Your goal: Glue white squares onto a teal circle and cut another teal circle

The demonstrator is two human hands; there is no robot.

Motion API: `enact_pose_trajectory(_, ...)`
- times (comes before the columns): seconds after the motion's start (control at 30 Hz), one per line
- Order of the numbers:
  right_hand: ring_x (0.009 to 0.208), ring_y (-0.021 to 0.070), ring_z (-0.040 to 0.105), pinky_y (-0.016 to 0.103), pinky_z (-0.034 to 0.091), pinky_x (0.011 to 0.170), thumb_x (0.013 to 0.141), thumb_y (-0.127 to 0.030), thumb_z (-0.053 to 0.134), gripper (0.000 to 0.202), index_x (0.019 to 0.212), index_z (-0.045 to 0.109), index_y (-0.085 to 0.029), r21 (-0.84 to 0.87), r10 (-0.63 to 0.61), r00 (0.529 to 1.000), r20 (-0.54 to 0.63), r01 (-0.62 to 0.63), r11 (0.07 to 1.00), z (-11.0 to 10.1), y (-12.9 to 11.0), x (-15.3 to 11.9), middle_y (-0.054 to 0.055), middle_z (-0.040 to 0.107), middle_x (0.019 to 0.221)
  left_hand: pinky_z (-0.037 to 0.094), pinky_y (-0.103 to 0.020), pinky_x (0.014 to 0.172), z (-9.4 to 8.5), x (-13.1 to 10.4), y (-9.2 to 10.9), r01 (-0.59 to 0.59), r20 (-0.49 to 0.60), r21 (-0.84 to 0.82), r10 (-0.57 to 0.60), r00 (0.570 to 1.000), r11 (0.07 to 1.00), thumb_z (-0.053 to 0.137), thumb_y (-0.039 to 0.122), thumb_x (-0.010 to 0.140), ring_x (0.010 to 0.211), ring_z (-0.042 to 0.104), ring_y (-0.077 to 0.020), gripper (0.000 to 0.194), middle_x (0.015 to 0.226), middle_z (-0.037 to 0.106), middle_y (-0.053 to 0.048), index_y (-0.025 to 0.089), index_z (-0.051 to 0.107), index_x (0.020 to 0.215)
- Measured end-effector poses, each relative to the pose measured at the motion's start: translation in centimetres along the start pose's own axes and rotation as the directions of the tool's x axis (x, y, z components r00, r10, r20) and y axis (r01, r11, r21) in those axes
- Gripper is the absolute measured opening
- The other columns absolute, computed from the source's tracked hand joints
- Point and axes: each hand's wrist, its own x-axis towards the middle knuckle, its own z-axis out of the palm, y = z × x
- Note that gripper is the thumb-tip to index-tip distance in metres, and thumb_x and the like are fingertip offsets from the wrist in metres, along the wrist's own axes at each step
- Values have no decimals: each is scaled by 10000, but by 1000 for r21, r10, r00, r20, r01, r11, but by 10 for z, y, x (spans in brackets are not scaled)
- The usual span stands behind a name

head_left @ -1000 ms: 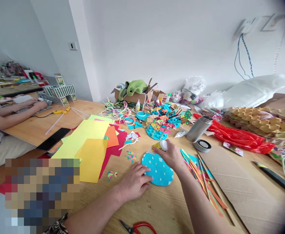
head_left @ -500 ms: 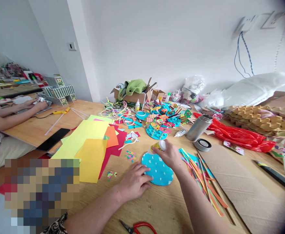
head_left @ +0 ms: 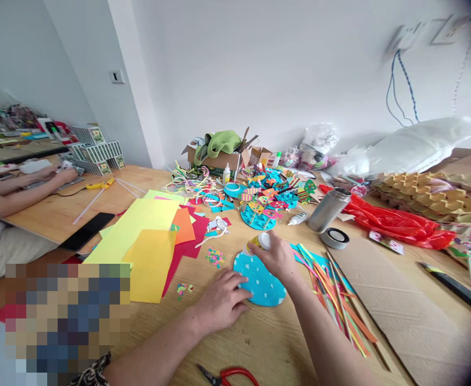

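On the table lies a round blue disc (head_left: 262, 287), dotted with small pale patches. My left hand (head_left: 222, 300) rests at its left side, palm down, fingers spread, with fingertips on the disc's edge. In my right hand (head_left: 278, 259) is a white-and-yellow glue bottle (head_left: 258, 242), tilted over the far edge of the disc; its tip is not clearly visible. Small piles of colored paper bits (head_left: 215, 258) lie left of the disc. Red-handled pliers or cutters (head_left: 239, 371) lie at the near edge, partly out of view.
Yellow sheets (head_left: 153, 262) lie left, near a black phone (head_left: 88, 231). Paper strips (head_left: 340, 300), cardboard (head_left: 392, 300) and a steel flask (head_left: 330, 209) are on the right. Blue craft pieces (head_left: 259, 220) are piled behind. A co-worker's hands (head_left: 64, 174) are at far left.
My right hand and the glue bottle have shifted slightly left along the disc's far edge. The left hand stays in place on the disc.
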Motion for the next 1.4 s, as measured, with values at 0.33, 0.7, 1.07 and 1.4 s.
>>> enact_pose_trajectory(0.33, 656, 216, 623, 250, 319, 540, 757, -451, 605, 275, 750, 449, -224, -26, 2, 1000, -12, -2, 1000, 1, 0, 1, 59, 664, 695, 314, -424, 1083, 1, -1, 0, 6, 8, -6, -6, 1000, 1000, 675, 268, 815, 1180, 476, -220, 251, 1229, 595, -30, 246, 667, 1065)
enact_pose_trajectory(0.7, 650, 234, 637, 256, 301, 529, 733, -480, 628, 305, 758, 470, -221, -115, -24, 999, -27, 21, 993, 4, -5, -2, 57, 667, 679, 301, -437, 1096, 1, -1, 0, 11, 8, 3, -11, 1000, 1000, 680, 250, 804, 1185, 478, -218, 272, 1224, 597, -34, 254, 667, 1075)
enact_pose_trajectory(1.07, 628, 195, 593, 259, 361, 538, 618, -563, 735, 430, 757, 514, -220, 77, -134, 990, -47, 137, 988, 18, 2, -1, 19, 636, 700, 343, -423, 1074, -1, 0, 2, 26, 25, -7, -26, 999, 1000, 667, 256, 818, 1190, 468, -227, 262, 1220, 602, -47, 238, 673, 1079)
enact_pose_trajectory(1.4, 556, 203, 584, 258, 344, 471, 635, -578, 675, 410, 633, 532, -194, 360, 64, 998, -11, -56, 931, 29, 14, 8, 33, 623, 574, 362, -408, 1066, -1, 2, 2, 21, 40, -26, -20, 999, 999, 668, 238, 815, 1189, 469, -225, 256, 1217, 600, -59, 227, 672, 1071)
